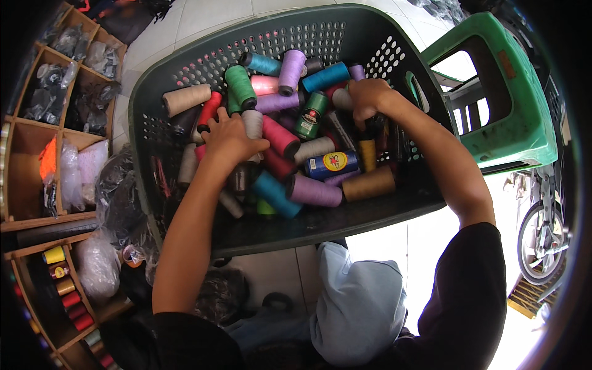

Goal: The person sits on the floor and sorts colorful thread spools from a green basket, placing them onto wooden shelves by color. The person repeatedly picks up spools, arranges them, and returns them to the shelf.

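A big dark green plastic basket holds a heap of thread spools in many colours. My left hand lies over the left part of the heap, fingers spread, its thumb reaching right below a grey thread spool. A red spool is by its fingertips. At the right side of the heap, my right hand is curled downward beside a light grey spool; its fingertips are partly hidden. Between the hands are a green labelled spool, a crimson spool and a blue labelled spool.
Wooden compartments with plastic-wrapped goods stand at the left; a lower rack holds coloured spools. A green plastic stool adjoins the basket's right side. A wheel is farther right. Clear plastic bags lie left of the basket.
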Demonstrator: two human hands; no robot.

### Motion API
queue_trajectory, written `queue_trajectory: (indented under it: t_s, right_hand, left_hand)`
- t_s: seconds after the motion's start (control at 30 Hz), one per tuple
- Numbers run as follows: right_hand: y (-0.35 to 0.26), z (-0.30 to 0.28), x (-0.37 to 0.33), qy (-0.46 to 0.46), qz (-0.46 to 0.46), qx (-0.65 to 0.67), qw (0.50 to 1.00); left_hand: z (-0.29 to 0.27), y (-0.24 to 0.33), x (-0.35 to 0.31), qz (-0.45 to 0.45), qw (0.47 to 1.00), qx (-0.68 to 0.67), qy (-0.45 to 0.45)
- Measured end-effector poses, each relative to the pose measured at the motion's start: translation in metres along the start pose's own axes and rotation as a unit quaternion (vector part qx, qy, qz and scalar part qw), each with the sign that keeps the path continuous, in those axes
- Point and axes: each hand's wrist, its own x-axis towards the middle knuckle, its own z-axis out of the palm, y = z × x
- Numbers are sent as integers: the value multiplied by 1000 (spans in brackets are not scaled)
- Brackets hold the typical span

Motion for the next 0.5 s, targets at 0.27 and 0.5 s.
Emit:
queue_trajectory:
  t_s: [0.27,0.5]
  right_hand:
    - [7,-14,-17,40,15,17,999]
    - [18,-17,-31,132,-8,71,989]
  left_hand:
    - [4,-1,3,-22,999,5,-23]
    - [-5,-6,-4,39,999,-6,-24]
